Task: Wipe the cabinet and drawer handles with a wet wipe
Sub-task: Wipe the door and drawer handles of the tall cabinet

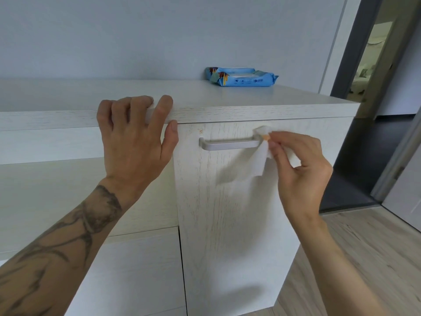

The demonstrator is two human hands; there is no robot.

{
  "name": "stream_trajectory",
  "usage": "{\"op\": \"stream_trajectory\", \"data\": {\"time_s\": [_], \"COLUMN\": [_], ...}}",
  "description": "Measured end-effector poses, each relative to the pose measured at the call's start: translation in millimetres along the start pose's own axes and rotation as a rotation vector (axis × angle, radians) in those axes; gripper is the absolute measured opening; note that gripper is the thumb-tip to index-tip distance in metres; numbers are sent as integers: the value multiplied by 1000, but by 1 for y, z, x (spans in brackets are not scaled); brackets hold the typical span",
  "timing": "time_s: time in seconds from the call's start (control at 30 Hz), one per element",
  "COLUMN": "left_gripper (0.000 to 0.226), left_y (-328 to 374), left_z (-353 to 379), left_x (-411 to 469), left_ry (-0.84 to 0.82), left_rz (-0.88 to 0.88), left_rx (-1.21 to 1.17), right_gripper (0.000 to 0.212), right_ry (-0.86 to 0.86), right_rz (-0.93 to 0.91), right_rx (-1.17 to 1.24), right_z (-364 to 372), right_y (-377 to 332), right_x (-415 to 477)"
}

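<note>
A wet wipe (259, 156) is pinched between the thumb and fingertips of the right hand (300, 165) and is pressed against the right end of a brushed-metal handle (227, 143) on a pale wood-grain cabinet door (227, 213). The wipe's loose lower part hangs free below the bar. The front edge of the counter (227, 96) above the door is gripped by the left hand (134, 137), with the fingers curled over the top and the thumb set against the edge beneath.

Several risks are judged to lie ahead. The wipe is held by a small bunched corner only, so it could be dragged out of the fingers as it is drawn along the bar. With so little cloth in contact, the underside and back of the bar, and its left post, could be missed. The door itself is not steadied, so it could be pulled open if the handle is tugged rather than rubbed. No other handle is seen here, and the panels at left could be overlooked.

A blue pack of wipes (241, 77) is seen lying on the counter near the wall, well apart from both hands. Small white icons and print are carried on its side, but no brand or wording can be read.
</note>
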State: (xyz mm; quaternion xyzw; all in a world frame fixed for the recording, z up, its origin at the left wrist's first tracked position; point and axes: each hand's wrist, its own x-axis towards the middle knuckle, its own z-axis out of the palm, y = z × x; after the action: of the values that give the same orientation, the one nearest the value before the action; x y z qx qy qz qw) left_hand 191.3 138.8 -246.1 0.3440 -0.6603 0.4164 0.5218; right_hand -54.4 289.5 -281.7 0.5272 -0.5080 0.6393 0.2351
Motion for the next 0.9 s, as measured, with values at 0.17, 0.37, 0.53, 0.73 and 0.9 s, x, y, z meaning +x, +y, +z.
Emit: {"op": "stream_trajectory", "data": {"time_s": [0.17, 0.37, 0.53, 0.73, 0.9], "left_gripper": [36, 36, 36, 38, 38], "left_y": [1, 1, 2, 3, 2], "left_z": [2, 0, -2, -1, -1], "left_x": [-1, -1, 0, 0, 1], "left_ry": [-12, -6, -9, 8, 11], "left_rz": [-15, -23, -24, -14, -16], "left_rx": [-7, -13, -11, -1, -3], "right_gripper": [22, 19, 16, 15, 18], "right_ry": [-103, -61, -32, -53, -79], "right_rz": [176, 92, 133, 62, 102], "right_rx": [199, 134, 144, 66, 103], "right_z": [3, 0, 6, 2, 2], "right_y": [-16, -28, -27, -20, -23], "right_x": [4, -9, -2, 0, -2]}}
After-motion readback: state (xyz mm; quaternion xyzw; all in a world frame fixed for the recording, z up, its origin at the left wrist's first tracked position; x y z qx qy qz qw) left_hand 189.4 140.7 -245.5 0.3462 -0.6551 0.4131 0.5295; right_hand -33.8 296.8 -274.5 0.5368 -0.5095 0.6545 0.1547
